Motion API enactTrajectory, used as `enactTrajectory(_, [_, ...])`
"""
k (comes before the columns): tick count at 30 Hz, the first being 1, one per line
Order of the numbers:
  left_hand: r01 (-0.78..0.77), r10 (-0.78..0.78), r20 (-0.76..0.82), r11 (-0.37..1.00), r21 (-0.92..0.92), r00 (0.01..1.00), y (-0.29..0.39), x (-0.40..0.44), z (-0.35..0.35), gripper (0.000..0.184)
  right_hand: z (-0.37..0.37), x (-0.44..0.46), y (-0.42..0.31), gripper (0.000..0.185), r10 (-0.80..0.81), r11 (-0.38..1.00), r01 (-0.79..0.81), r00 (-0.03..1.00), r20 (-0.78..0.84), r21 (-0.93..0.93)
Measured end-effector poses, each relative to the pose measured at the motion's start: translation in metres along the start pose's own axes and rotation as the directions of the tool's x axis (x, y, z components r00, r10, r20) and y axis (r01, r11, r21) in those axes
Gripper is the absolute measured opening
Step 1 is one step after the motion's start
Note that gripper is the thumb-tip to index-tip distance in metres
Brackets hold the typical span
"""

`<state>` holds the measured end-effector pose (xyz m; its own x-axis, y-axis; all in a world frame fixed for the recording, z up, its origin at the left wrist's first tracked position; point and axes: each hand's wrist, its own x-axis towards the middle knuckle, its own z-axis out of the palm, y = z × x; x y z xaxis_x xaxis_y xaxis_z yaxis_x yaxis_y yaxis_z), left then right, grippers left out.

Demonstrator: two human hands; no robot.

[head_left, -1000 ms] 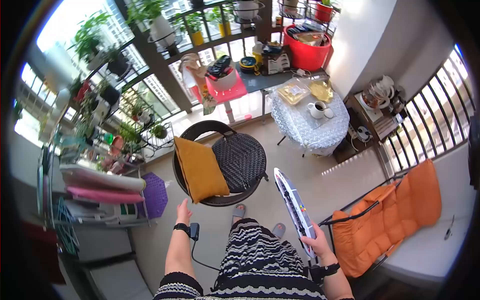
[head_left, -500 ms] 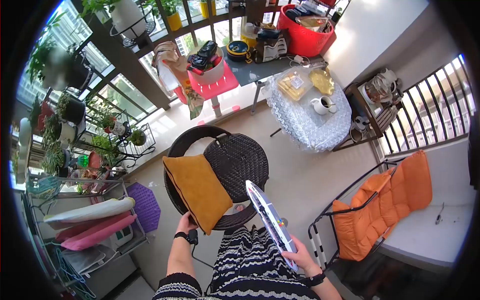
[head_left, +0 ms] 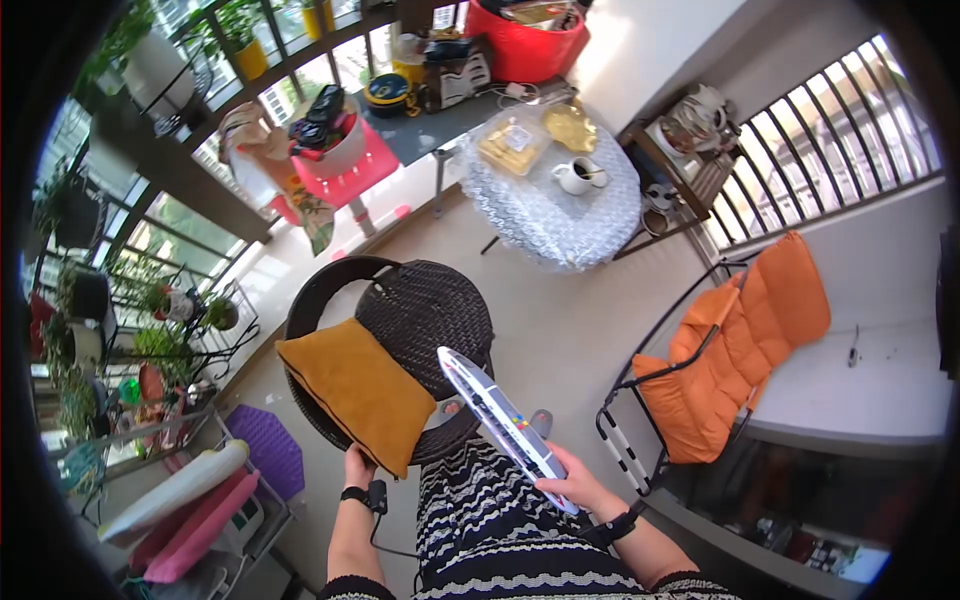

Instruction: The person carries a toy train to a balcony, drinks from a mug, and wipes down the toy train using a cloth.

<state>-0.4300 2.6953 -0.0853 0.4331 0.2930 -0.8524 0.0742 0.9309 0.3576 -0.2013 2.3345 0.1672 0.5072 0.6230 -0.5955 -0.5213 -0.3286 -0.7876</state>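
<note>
**Left hand now at the cushion, toy train swung in front of the wicker chair**

A second ago the left hand was free of the chair and the toy train pointed past its right side; now that hand meets the cushion's near corner at the chair's rim, and the train's nose overlaps the seat in view. The right hand is closed around the train's rear end. Whether the left hand is gripping or only touching, I cannot tell, as its fingers are partly hidden.

The train is long, slim and glossy, white and grey, with a tapered nose, a dark strip along its side and a small multicoloured patch. It runs forward and leftward from the right-hand grip. The cushion, mustard, soft-looking and dark-edged, leans just ahead of the left hand. Beyond it curves the chair's dark woven back, around a round, coarsely plaited seat.

Right of the right hand is an orange padded chair with a tubular frame; well ahead, a lacy, pale tablecloth. A purple mat lies left of the left hand.
</note>
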Motion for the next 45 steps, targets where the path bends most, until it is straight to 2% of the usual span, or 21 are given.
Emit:
enactTrajectory(5, [0.06, -0.061, 0.011, 0.997, 0.04, 0.998, -0.001, 0.013, 0.022, 0.03, 0.004, 0.004, 0.004, 0.077, 0.003, 1.0, -0.003, 1.0, 0.009, -0.017])
enactTrajectory(7, [0.014, -0.014, 0.037, 1.0, 0.0, 0.999, -0.002, 0.017, 0.047, 0.029, 0.006, 0.001, 0.005, 0.073, -0.027, 0.997, 0.025, 0.999, -0.023, -0.067])
enactTrajectory(9, [0.031, -0.034, 0.042, 0.998, 0.058, 0.999, 0.005, 0.03, 0.064, 0.031, 0.005, -0.003, 0.007, 0.072, -0.03, 0.998, 0.028, 0.999, -0.038, -0.054])
enactTrajectory(11, [0.056, -0.053, 0.096, 0.998, -0.026, 0.994, 0.009, 0.048, 0.078, 0.034, 0.005, -0.01, 0.005, 0.072, -0.036, 0.998, 0.035, 0.999, -0.025, -0.044])
enactTrajectory(13, [0.052, -0.052, 0.081, 0.999, 0.006, 0.995, 0.016, 0.054, 0.098, 0.035, 0.003, -0.015, 0.004, 0.073, -0.038, 0.999, 0.037, 0.998, -0.041, -0.02])
enactTrajectory(17, [0.04, -0.047, 0.151, 0.998, 0.046, 0.987, 0.026, 0.076, 0.119, 0.036, 0.0, -0.021, 0.016, 0.075, -0.047, 0.998, 0.052, 0.992, -0.119, 0.037])
enactTrajectory(23, [0.026, -0.027, 0.11, 1.0, 0.013, 0.994, 0.041, 0.094, 0.148, 0.038, -0.002, -0.032, 0.021, 0.075, -0.048, 0.997, 0.061, 0.975, -0.218, 0.053])
enactTrajectory(26, [0.034, -0.037, 0.148, 0.999, 0.02, 0.988, 0.046, 0.109, 0.155, 0.038, -0.004, -0.037, 0.031, 0.076, -0.074, 0.995, 0.088, 0.967, -0.242, 0.047])
enactTrajectory(28, [0.06, -0.059, 0.071, 0.998, -0.019, 0.996, 0.052, 0.11, 0.159, 0.037, -0.005, -0.039, 0.029, 0.077, -0.086, 0.993, 0.104, 0.966, -0.244, 0.06])
enactTrajectory(31, [0.039, -0.039, 0.047, 0.999, -0.011, 0.998, 0.058, 0.117, 0.163, 0.037, -0.007, -0.04, 0.035, 0.077, -0.081, 0.992, 0.101, 0.966, -0.244, 0.071])
enactTrajectory(35, [0.003, -0.001, 0.132, 1.0, -0.018, 0.991, 0.066, 0.125, 0.17, 0.036, -0.009, -0.039, 0.043, 0.075, -0.052, 0.992, 0.078, 0.966, -0.254, 0.096])
enactTrajectory(37, [0.014, -0.008, 0.085, 0.998, -0.066, 0.996, 0.073, 0.124, 0.178, 0.035, -0.01, -0.036, 0.043, 0.075, -0.044, 0.992, 0.071, 0.97, -0.24, 0.105])
enactTrajectory(38, [-0.039, 0.04, 0.003, 0.993, -0.114, 0.999, 0.073, 0.124, 0.19, 0.033, -0.01, -0.034, 0.042, 0.075, -0.034, 0.991, 0.063, 0.972, -0.233, 0.115])
enactTrajectory(41, [-0.086, 0.082, -0.051, 0.992, -0.088, 0.995, 0.08, 0.121, 0.197, 0.033, -0.009, -0.029, 0.038, 0.075, -0.048, 0.994, 0.071, 0.97, -0.238, 0.088])
enactTrajectory(43, [-0.088, 0.083, -0.051, 0.99, -0.11, 0.995, 0.08, 0.123, 0.194, 0.033, -0.009, -0.026, 0.034, 0.075, -0.054, 0.993, 0.077, 0.971, -0.232, 0.09])
enactTrajectory(45, [-0.079, 0.084, 0.063, 0.993, -0.09, 0.994, 0.08, 0.124, 0.189, 0.034, -0.011, -0.021, 0.034, 0.075, -0.06, 0.992, 0.083, 0.972, -0.228, 0.093])
